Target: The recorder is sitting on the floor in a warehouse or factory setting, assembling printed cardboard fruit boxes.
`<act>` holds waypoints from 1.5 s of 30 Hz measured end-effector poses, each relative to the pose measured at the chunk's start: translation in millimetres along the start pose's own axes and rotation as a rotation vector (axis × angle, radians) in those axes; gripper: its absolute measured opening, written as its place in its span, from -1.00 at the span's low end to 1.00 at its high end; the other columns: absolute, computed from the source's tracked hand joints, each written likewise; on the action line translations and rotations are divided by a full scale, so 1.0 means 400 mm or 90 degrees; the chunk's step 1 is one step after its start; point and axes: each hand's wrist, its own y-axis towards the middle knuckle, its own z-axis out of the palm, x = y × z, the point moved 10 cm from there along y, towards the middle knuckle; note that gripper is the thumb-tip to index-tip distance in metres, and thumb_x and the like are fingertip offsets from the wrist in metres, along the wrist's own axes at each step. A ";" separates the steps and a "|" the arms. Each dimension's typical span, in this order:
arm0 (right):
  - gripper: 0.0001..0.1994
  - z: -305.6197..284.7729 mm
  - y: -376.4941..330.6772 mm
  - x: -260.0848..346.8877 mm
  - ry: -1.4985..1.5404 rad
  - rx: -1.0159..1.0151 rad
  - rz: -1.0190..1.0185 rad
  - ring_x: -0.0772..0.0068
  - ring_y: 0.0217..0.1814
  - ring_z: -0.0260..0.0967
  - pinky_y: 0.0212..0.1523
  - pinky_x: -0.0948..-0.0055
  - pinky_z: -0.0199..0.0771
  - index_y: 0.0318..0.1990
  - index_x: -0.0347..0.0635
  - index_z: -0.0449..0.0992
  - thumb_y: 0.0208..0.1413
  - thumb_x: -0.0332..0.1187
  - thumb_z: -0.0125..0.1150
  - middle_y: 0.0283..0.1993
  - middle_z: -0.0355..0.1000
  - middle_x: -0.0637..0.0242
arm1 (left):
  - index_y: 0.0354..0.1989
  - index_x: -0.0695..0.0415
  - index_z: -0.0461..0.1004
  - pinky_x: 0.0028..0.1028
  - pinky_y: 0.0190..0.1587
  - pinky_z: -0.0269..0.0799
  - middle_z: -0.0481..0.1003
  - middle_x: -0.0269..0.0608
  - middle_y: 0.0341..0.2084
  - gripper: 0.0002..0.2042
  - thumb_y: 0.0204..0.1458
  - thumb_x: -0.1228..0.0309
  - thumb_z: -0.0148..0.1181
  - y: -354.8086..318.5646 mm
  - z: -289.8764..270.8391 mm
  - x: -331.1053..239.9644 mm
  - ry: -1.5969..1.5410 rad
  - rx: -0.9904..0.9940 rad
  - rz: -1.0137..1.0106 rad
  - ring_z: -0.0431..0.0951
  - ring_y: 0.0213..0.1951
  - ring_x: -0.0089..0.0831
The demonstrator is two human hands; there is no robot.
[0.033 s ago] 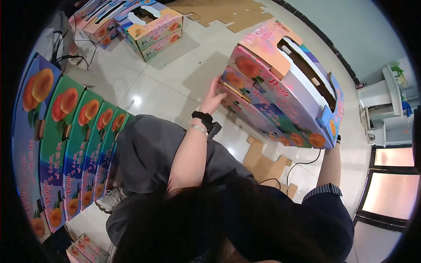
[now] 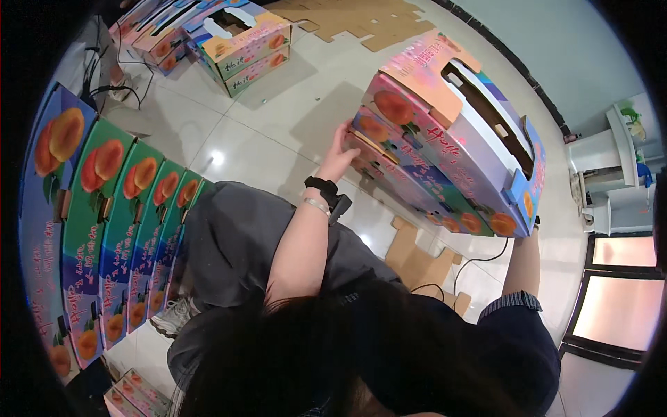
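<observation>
A stack of colourful fruit cartons (image 2: 424, 160) printed with peaches is in front of me to the right. The top carton has a white-edged handle slot (image 2: 486, 115). My left hand (image 2: 339, 154), with a black band at the wrist, grips the stack's left end, its thumb on the near face of a lower carton. At the stack's right end, my right forearm (image 2: 522, 267) reaches up behind the lower corner. The cartons hide that hand's fingers. I cannot tell whether the stack touches the floor.
A tall row of similar cartons (image 2: 104, 229) stands close at my left. More cartons (image 2: 240, 52) sit at the far left, near a person's leg (image 2: 111, 66) and black cables (image 2: 142, 76). Flattened cardboard lies at the back (image 2: 354, 21) and cut cardboard (image 2: 417, 260) below the stack.
</observation>
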 end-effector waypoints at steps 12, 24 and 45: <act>-0.48 0.013 -0.084 -0.100 0.174 -0.051 0.073 0.31 0.01 0.21 -0.04 0.33 0.27 0.09 -0.10 0.18 0.01 -0.02 -0.11 0.03 0.23 0.19 | 0.07 0.11 -0.05 -0.41 -0.06 0.22 0.10 -0.15 -0.02 -0.41 -0.20 0.62 0.03 -0.002 0.001 0.008 -0.052 -0.042 -0.056 0.14 0.03 -0.36; -0.60 0.165 -0.684 -0.270 0.333 0.022 0.601 0.67 -0.85 0.00 -0.88 0.65 -0.03 -0.69 -0.12 0.20 0.15 -0.14 -0.21 -0.80 0.11 0.44 | -0.21 0.19 0.28 -0.47 -0.07 0.17 0.35 -0.26 -0.28 -0.78 -0.06 0.44 -0.11 -0.116 -0.178 -0.096 -0.195 -0.441 -0.043 0.34 -0.20 -0.45; -0.27 1.314 0.496 0.792 0.040 0.116 -0.041 0.18 0.14 0.04 0.08 0.22 0.06 0.07 -0.12 0.16 -0.28 0.07 0.16 0.12 0.12 0.24 | -0.35 0.12 0.27 -0.56 -0.29 0.20 0.26 -0.39 -0.52 -0.87 0.01 0.35 -0.14 -0.262 -0.462 -0.233 -0.466 -0.595 0.063 0.26 -0.44 -0.55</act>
